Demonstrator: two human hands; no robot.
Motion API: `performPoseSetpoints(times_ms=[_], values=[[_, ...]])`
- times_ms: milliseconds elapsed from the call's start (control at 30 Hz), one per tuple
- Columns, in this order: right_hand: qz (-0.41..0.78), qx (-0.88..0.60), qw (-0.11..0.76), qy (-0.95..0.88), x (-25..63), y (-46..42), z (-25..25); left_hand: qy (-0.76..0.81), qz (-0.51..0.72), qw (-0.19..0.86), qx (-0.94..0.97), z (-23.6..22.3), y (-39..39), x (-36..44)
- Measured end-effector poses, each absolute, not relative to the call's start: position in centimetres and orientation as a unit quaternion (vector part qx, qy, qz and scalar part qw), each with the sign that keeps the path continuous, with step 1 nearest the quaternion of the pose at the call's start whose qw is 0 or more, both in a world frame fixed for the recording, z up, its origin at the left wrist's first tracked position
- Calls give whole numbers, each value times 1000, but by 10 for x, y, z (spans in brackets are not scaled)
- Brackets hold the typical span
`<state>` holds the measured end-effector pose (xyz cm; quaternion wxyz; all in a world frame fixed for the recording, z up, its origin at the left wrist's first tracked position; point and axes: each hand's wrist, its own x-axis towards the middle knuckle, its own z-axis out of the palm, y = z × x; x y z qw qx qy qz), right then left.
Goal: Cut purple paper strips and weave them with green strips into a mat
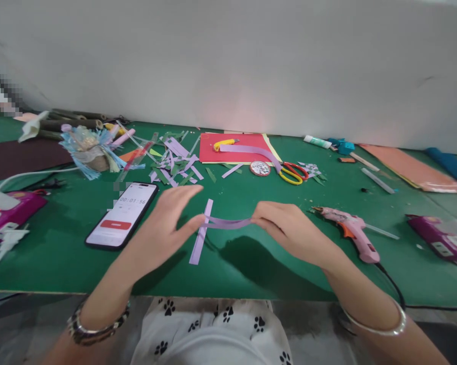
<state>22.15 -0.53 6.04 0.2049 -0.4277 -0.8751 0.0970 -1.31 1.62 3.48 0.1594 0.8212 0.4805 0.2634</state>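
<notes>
Above the green table (251,263), my left hand (167,223) pinches one end of a lilac paper strip (228,222) where it crosses a second, upright lilac strip (201,232). My right hand (289,228) pinches the other end of the horizontal strip. Both hands hover just above the table near its front edge. The horizontal strip sags slightly between them.
A phone (122,215) showing a timer lies left of my hands. A pink glue gun (350,225) lies to the right. Behind are paper scraps (175,162), red card (236,147) with a yellow knife (224,144), scissors (293,173), a tape roll (260,168), a paper flower bundle (87,147).
</notes>
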Motion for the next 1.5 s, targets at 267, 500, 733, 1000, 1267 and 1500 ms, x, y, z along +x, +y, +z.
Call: performPoseSetpoints(times_ms=[267,500,733,1000,1267,1500], values=[[118,-412,201,-881,209,-2,80,383,149,214,886,52,7,38],[181,-428,275,-842,207,2,71,328,220,528,752,48,5,39],[159,-420,258,-855,208,14,73,311,246,682,615,36,5,39],[166,-439,267,-842,219,24,71,338,241,681,603,23,4,32],[182,-452,233,-842,234,34,69,400,229,587,666,21,3,20],[163,-449,211,-853,240,41,64,426,192,474,746,16,-6,17]])
